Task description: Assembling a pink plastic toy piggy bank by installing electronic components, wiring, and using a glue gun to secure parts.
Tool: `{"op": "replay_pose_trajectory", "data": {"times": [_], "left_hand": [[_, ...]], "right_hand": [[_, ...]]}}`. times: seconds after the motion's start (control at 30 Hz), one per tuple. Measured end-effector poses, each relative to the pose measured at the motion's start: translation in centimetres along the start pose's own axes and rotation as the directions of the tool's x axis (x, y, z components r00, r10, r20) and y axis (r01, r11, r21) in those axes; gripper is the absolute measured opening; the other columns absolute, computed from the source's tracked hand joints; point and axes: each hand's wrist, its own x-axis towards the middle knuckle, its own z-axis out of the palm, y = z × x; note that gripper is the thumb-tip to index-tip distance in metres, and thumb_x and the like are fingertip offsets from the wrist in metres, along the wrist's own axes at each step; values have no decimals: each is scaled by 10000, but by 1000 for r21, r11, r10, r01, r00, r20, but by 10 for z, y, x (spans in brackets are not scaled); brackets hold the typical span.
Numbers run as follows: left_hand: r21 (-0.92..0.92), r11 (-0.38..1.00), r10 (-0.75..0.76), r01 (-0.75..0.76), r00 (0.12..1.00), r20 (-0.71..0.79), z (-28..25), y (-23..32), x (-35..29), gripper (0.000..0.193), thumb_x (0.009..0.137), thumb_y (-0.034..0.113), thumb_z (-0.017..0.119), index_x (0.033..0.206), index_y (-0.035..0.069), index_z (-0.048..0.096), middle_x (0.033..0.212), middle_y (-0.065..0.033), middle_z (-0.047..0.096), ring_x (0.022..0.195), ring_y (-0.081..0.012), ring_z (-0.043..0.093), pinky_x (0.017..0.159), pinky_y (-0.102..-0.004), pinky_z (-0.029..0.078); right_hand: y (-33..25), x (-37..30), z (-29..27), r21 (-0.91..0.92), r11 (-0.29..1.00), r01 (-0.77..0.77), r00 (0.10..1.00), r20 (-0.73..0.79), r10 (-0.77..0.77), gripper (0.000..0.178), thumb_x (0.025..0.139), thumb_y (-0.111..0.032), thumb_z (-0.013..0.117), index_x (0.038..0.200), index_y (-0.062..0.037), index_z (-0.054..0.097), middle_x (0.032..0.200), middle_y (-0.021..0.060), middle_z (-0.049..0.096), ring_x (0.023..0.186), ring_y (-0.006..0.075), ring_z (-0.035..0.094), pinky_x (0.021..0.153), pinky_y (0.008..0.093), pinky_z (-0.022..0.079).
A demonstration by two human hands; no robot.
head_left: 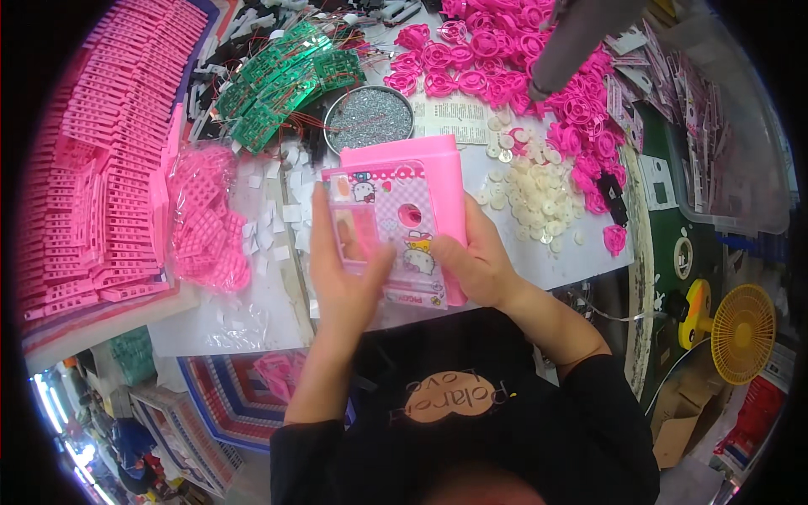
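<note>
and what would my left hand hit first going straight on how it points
Beyond the pink case it holds, your left hand would probably meet the round dish of silvery bits, though depth is unclear.

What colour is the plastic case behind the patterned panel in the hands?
The plastic case is bright pink, best seen in the head view.

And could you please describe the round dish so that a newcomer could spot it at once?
Start at the white table and find the pink case held in the left hand and right hand. Just beyond its far edge, right of the green circuit boards, sits the round dish. Its rim and tiny silvery pieces set it apart from the loose pink parts nearby.
</note>
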Motion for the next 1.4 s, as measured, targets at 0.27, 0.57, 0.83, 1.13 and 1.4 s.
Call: {"op": "replay_pose_trajectory", "data": {"times": [0.27,0.57,0.83,1.13,1.4], "left_hand": [[-12,999,-52,51,998,-23,12,-14,-12,984,837,51,761,1601,-54,149,1524,-211,401,1270,-240,530,1046,-350,464],[84,996,-11,12,1000,-21,13,-17,-27,980,816,113,787,1587,-46,204,1451,-207,490,1249,-250,542,1037,-362,450],[-138,983,-140,125,984,-106,-23,-29,14,411,1109,345,436,1263,-6,586,1048,-83,680,867,-140,678,738,-281,560],[-319,946,-117,53,975,-187,-19,-20,18,283,1094,228,460,1185,-1,599,962,-17,653,830,-53,594,699,-218,490],[-135,987,-120,84,952,-282,-1,-23,-15,412,1106,252,358,949,-25,620,835,-43,614,743,-106,524,687,-281,443]], "right_hand": [[-5,-1,-2,-256,965,61,996,80,-42,756,930,-375,745,1467,33,404,1229,176,673,1115,217,655,950,351,511],[-25,4,-10,-273,960,-62,945,292,144,762,860,-186,759,1491,7,379,1257,144,660,1151,220,639,978,373,511],[-16,11,-21,69,924,-375,879,344,331,790,829,-102,787,1501,-16,381,1281,111,636,1189,192,599,1015,369,502],[-10,-11,-34,-10,885,-466,841,308,446,653,865,-12,770,1445,15,471,1220,99,681,1061,137,663,879,284,571],[-1,-13,-28,121,925,-359,919,221,328,585,925,-37,723,1442,33,459,1231,88,668,1060,121,647,890,273,558]]}}
